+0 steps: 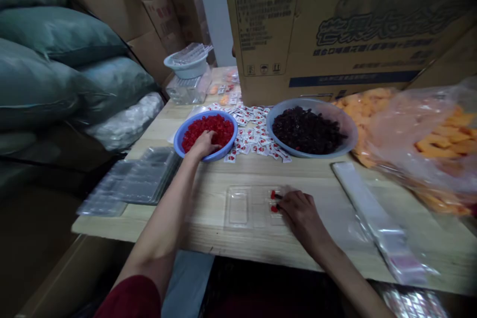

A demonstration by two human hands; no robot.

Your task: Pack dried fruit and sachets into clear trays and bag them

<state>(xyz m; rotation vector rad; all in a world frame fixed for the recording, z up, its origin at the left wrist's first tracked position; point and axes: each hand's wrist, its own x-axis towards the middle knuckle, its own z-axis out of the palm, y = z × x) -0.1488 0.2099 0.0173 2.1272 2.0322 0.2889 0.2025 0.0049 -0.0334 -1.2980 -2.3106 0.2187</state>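
Observation:
My left hand (204,144) reaches into a blue bowl (179,141) of glossy red candied pieces (213,126). Its thumb and forefinger are apart, with the fingertips among the pieces. On the table, a clear plastic tray (238,208) lies flat, its left compartment bare. Two small red pieces (274,208) with dark bits beside them lie in the right side of the tray. Over that side, my right hand (298,208) is closed, fingertips pinched at a dark dried fruit piece (278,197), partly hidden by the fingers.
A larger bowl (352,134) holds dark dried fruit; printed sachets (253,139) lie between the bowls. Stacked clear trays (149,176) stand left. Plastic sleeves (376,218) and bagged orange dried fruit (443,134) lie right. A large carton (335,25) stands behind, sacks (55,35) at left.

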